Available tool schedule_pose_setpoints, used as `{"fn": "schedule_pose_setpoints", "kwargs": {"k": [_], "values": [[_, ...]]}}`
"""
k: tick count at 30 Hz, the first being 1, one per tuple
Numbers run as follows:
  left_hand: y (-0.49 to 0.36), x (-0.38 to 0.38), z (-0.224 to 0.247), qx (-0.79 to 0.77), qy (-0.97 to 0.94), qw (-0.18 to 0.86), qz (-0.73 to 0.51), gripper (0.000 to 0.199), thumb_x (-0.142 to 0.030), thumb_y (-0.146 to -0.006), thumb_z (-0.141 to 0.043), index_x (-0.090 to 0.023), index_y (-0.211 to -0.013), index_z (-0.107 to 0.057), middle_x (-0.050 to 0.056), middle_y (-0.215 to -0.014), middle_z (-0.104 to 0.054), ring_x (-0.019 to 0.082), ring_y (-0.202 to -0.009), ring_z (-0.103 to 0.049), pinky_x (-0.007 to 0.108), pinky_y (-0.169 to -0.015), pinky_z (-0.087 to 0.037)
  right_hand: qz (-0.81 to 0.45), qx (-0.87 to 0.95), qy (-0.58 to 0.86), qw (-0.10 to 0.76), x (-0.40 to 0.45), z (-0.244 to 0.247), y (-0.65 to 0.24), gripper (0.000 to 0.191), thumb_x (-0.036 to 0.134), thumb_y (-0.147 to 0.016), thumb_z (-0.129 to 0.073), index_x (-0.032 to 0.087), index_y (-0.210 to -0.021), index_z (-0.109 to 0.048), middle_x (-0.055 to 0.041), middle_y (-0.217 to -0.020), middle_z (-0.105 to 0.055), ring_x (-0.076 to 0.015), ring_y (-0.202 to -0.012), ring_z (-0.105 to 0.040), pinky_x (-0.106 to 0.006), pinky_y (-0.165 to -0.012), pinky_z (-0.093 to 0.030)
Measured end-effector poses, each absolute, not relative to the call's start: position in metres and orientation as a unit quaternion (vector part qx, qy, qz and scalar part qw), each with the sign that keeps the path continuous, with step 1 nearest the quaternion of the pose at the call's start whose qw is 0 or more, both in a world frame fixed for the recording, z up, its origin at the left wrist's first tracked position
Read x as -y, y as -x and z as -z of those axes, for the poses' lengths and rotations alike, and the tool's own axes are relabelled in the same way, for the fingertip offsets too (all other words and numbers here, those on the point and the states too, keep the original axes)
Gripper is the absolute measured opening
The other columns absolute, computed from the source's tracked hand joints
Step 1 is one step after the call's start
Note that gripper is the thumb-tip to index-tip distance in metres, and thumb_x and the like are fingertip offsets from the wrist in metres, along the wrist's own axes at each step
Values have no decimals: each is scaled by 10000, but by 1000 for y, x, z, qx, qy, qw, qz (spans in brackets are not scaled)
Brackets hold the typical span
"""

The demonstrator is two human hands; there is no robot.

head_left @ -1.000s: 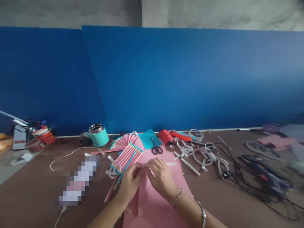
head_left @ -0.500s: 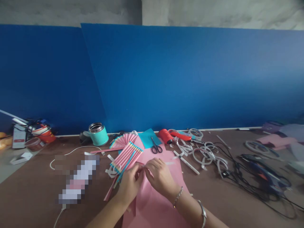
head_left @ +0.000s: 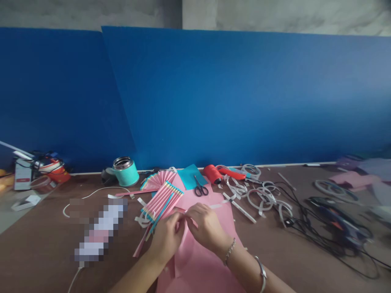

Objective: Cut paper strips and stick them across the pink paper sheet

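Observation:
My left hand (head_left: pixel 167 236) and my right hand (head_left: pixel 206 224) meet above the pink paper (head_left: pixel 207 260), their fingertips pinched together on a piece of pink paper (head_left: pixel 181 260). The exact pinch point is partly hidden by the fingers. Just beyond my left hand lies a pleated pink paper piece (head_left: pixel 163 201) with blue edging, and behind it a fanned pink paper (head_left: pixel 160 179). Black-handled scissors (head_left: pixel 200 189) rest partly on a teal paper square (head_left: pixel 191 176) beyond my right hand.
To the left stand a turquoise mug (head_left: pixel 126 173) and a blurred-out phone (head_left: pixel 100 232) on a white cable. On the right are a white pen (head_left: pixel 240 208), loops of white tape (head_left: pixel 261 199), black cables (head_left: pixel 308 228) and a dark tool (head_left: pixel 342 224). A red hair dryer (head_left: pixel 212 174) lies behind.
Both hands stay pinched on the pink paper in almost the same place, with the fingers shifting only slightly. The whole view has moved very little.

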State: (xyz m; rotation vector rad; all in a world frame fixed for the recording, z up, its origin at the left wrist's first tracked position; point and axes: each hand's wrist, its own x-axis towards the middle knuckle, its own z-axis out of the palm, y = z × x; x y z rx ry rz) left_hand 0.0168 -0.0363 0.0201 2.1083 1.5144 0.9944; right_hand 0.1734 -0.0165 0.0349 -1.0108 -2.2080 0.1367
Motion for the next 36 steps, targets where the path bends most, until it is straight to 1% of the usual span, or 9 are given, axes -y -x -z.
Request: {"fn": "schedule_pose_setpoints", "kwargs": {"k": [5, 12, 16, 22, 27, 31, 36], "values": [[-19, 36, -19, -537, -742, 187, -355, 175, -180, -813, -464, -195, -823, -638, 28, -656, -650, 158, -545, -562, 241, -544, -363, -53, 843, 396, 360, 16, -32, -171, 169, 63, -775, -480, 166, -716, -601, -47, -693, -622, -160, -676, -547, -274, -633, -431], [-19, 36, -21, -529, -722, 226, -385, 137, -181, -791, -503, -208, -769, -636, 18, -644, -640, 152, -537, -552, 230, -532, -355, -63, 823, 411, 387, 17, -27, -168, 150, 76, -738, -496, 182, -698, -594, -38, -672, -617, -165, -672, -555, -278, -636, -448], [-18, 35, -20, -529, -711, 251, -390, 122, -213, -794, -520, -204, -784, -641, 13, -623, -617, 152, -539, -546, 221, -516, -351, -96, 809, 411, 409, 15, -27, -167, 163, 61, -712, -501, 191, -694, -597, -31, -669, -626, -162, -676, -567, -271, -646, -468], [-18, 36, -24, -527, -707, 268, -388, 148, -257, -823, -514, -189, -768, -634, 24, -644, -630, 149, -543, -542, 222, -533, -370, -154, 782, 409, 445, 14, -27, -169, 188, 38, -674, -524, 196, -689, -625, -22, -683, -659, -156, -662, -588, -270, -644, -492], [-17, 34, -24, -525, -693, 287, -402, 148, -253, -826, -510, -191, -794, -640, 21, -671, -647, 155, -579, -566, 225, -572, -398, -159, 799, 398, 423, 13, -28, -172, 214, 54, -718, -530, 206, -767, -671, -34, -758, -689, -163, -719, -618, -279, -676, -513], [-17, 33, -24, -521, -679, 310, -413, 140, -256, -812, -525, -194, -794, -648, 30, -697, -663, 168, -603, -587, 230, -586, -410, -152, 807, 394, 412, 12, -29, -173, 204, 68, -738, -533, 204, -779, -679, -40, -768, -691, -168, -731, -623, -290, -687, -519], [-18, 35, -26, -522, -695, 281, -407, 136, -256, -813, -522, -201, -771, -639, 12, -631, -626, 148, -532, -538, 219, -535, -370, -161, 803, 400, 413, 13, -31, -173, 194, 75, -736, -538, 204, -769, -679, -38, -763, -694, -168, -722, -620, -289, -681, -518]]}}
